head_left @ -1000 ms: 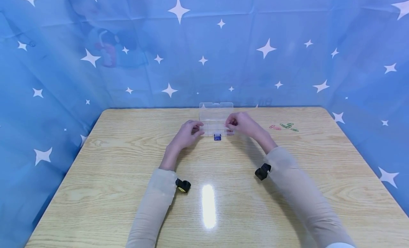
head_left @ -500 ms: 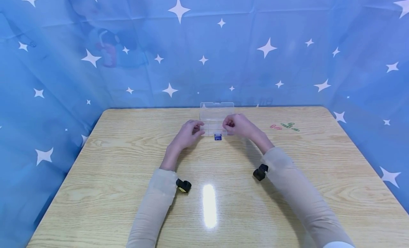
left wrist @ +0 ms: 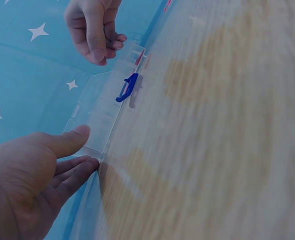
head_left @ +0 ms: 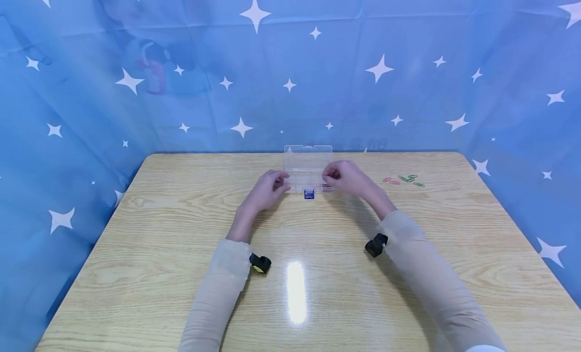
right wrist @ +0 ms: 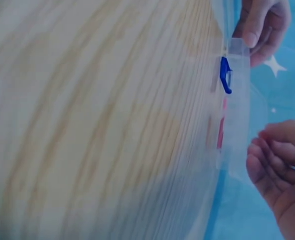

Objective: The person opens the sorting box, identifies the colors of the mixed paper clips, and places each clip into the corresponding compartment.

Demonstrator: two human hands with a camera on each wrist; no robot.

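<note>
A clear plastic box with compartments (head_left: 297,186) sits near the far edge of the table (head_left: 181,241), its clear hinged lid (head_left: 308,158) standing raised and a blue plastic latch (head_left: 309,194) on its front. Bits of red and pink (right wrist: 221,132), too blurred for me to make out singly, show in its middle and right part. To my mind, good work here means keeping the box's left end pinned lightly so it can't skid, and bringing the other fingertips straight over a compartment, clear of the dividers and the upright lid. The box lies between the two hands: the left hand (head_left: 268,188) grips its left end between thumb and fingers, while the right hand (head_left: 347,178) hovers beside its right end, fingers loosely curled, with nothing that I can see in them. Farther right of the box lie pink paper clips (head_left: 391,181) and green paper clips (head_left: 410,178); behind it hangs blue cloth with white stars (head_left: 204,64).
</note>
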